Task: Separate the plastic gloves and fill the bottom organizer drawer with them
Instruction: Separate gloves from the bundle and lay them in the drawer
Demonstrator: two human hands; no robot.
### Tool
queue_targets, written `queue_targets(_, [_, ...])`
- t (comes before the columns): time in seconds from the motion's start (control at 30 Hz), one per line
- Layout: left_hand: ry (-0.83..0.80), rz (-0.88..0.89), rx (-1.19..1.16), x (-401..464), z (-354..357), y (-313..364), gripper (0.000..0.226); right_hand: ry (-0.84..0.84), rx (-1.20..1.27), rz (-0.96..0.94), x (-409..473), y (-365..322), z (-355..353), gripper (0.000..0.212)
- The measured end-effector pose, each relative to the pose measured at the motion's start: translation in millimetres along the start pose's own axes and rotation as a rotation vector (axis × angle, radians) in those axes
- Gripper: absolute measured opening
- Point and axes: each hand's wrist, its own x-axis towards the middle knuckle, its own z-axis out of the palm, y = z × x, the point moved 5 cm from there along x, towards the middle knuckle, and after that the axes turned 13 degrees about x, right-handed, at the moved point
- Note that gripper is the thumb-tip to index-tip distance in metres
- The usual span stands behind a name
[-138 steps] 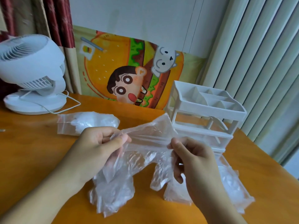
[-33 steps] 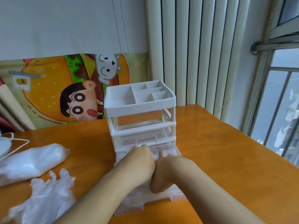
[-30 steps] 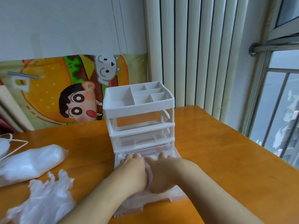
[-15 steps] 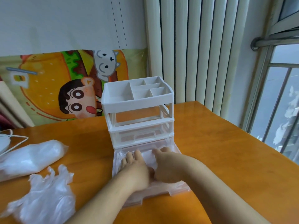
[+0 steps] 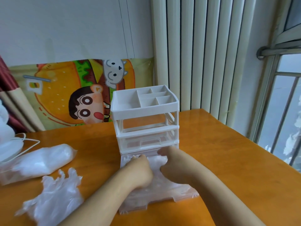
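Gloves [image 5: 157, 160] are pressed down into the pulled-out bottom drawer [image 5: 185, 195] by the left hand [image 5: 140, 172] and right hand [image 5: 171, 162], fingers apparently curled, while spare gloves [image 5: 55, 198] lie leftward, nearer the left hand.

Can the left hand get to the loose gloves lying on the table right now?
Probably yes. The loose gloves lie uncovered on the table, on the left hand's own side, with nothing between. It must first lift out of the open bottom drawer, where it presses gloves down.
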Motion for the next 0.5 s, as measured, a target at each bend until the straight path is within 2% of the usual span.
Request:
queue_targets(0.13, [0.055, 0.055, -0.090, -12.9, -18.4, -8.1, 0.043, 0.256, 0.186, -0.140, 1.8, -3.6, -16.6, 0.050])
queue_targets(0.2, [0.164, 0.078, -0.258, -20.8, -30.3, -17.8, 0.039, 0.383, 0.244, -0.194, 0.0, -4.5, -22.9, 0.043])
queue_targets(0.3, [0.421, 0.136, -0.504, -43.4, -54.5, -46.4, 0.026, 0.518, 0.262, -0.268, -4.7, -8.0, -25.9, 0.040])
queue_targets(0.4, [0.612, 0.080, -0.636, -65.2, -67.9, -98.1, 0.017, 0.633, 0.256, -0.359, -12.1, -11.6, -26.0, 0.039])
queue_targets(0.5, [0.634, 0.004, -0.739, -75.9, -55.5, -153.2, 0.019, 0.660, 0.244, -0.468, -18.7, -17.8, -15.2, 0.042])
